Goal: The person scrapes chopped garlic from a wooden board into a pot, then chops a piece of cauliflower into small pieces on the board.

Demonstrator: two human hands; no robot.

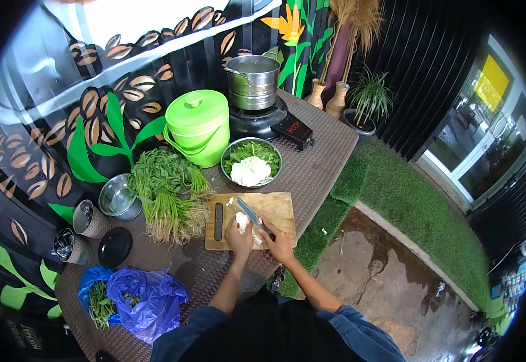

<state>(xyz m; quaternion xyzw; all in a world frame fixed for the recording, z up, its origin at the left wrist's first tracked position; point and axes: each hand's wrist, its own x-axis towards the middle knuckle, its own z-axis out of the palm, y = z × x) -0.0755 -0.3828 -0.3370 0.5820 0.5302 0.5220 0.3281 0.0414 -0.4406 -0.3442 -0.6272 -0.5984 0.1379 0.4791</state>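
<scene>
My right hand (278, 241) grips a kitchen knife (249, 212) by its dark handle, the blade pointing away from me and to the left. Under the fingers of my left hand (239, 239) is a white piece of food (242, 220), held close beside the blade; its kind is unclear. Both hands are over a wooden cutting board (275, 205), which has a dark slot at its left side. Small white scraps lie on the board. Just behind it stands a metal bowl (223, 172) with chopped green leaves (267, 155) and a heap of white pieces (251, 171).
Left of the board lies a large bunch of rooted greens (166, 193), beside a steel bowl (120, 205). A lidded green bucket (197, 130) and a pot (252, 84) on a black stove (257, 120) stand behind. Purple plastic bags (148, 304) sit at the near left of the brown table (317, 145).
</scene>
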